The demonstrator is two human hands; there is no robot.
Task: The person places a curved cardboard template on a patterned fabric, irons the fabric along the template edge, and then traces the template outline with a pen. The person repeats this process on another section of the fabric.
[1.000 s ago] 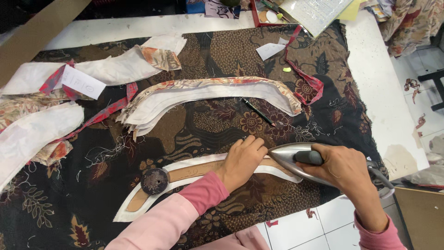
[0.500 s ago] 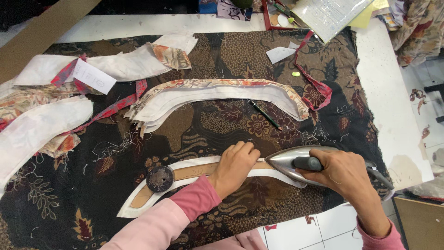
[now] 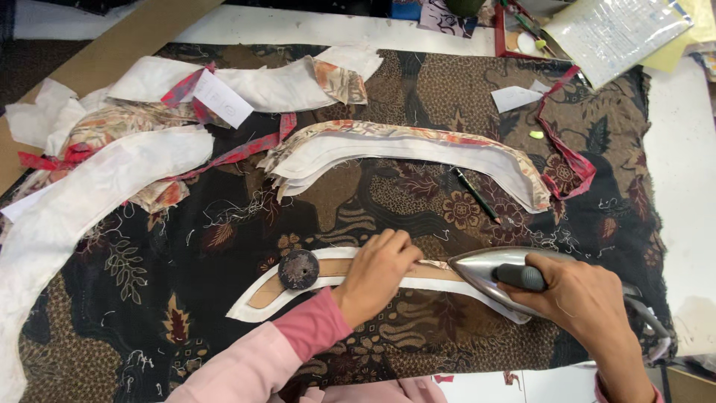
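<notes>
Head view, right hand [image 3: 589,302]: fingers wrapped tight around the dark handle of the iron [image 3: 498,277]; the iron's pointed nose faces left and its sole sits flat on the curved strip.
Head view, left hand [image 3: 379,272]: flat and spread, palm down, clamped on nothing; fingertips press the strip just ahead of the iron's nose.
Curved strip [image 3: 358,275]: white fabric piece with a tan pattern card on top, lying low on the dark patterned cloth [image 3: 388,194]; thin, limp and light by the look of it, likely to shift or crease unless pinned flat; best held by pressing down beside the iron, not pinched at an edge.
Round weight [image 3: 299,269]: dark disc sitting on the strip's left part.
Iron, handling: looks heavy and smooth-soled; hot at the base presumably, so the handle is the only safe hold.
Stacked strips [image 3: 418,153]: similar pieces piled above, well apart from both hands.
Pencil [image 3: 476,195]: lies between stack and iron.
</notes>
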